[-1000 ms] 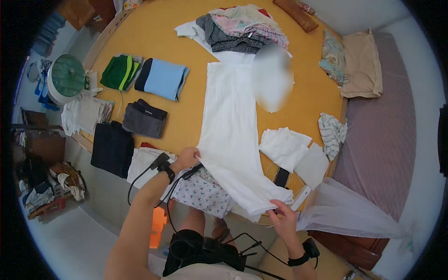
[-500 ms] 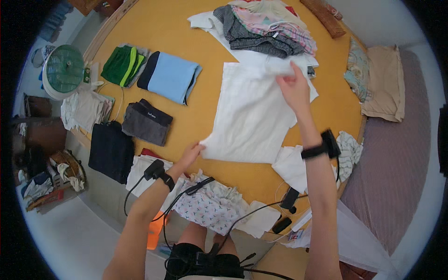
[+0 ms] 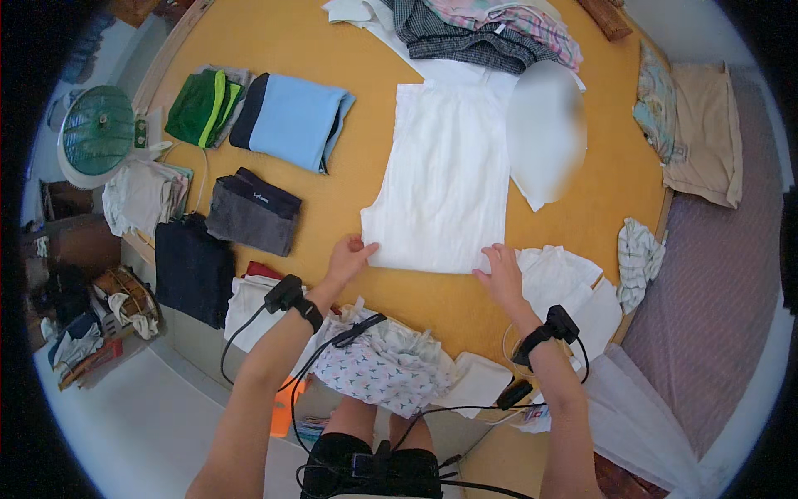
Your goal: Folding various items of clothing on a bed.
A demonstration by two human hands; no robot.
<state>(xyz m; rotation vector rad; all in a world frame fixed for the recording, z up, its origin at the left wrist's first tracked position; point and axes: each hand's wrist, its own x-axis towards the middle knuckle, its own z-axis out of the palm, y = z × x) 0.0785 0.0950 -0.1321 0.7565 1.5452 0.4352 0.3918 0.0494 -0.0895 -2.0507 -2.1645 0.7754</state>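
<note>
A white garment (image 3: 445, 179) lies folded flat on the yellow-orange surface (image 3: 332, 208), a long rectangle running away from me. My left hand (image 3: 347, 258) rests at its near left corner, fingers spread on the cloth edge. My right hand (image 3: 501, 273) presses flat on the near right corner. Both wrists wear black bands with cables. Neither hand grips anything.
Folded clothes line the left: green (image 3: 198, 106), blue (image 3: 291, 121), grey (image 3: 252, 213), black (image 3: 193, 266). A mixed heap (image 3: 482, 33) sits at the far end. White cloths (image 3: 565, 287) lie by my right hand, a patterned cloth (image 3: 378, 366) near my lap, a green fan (image 3: 96, 133) far left.
The long white garment was folded in half away from me by my right hand. That hand then came back to the near edge; both hands now lie flat on the near corners.
</note>
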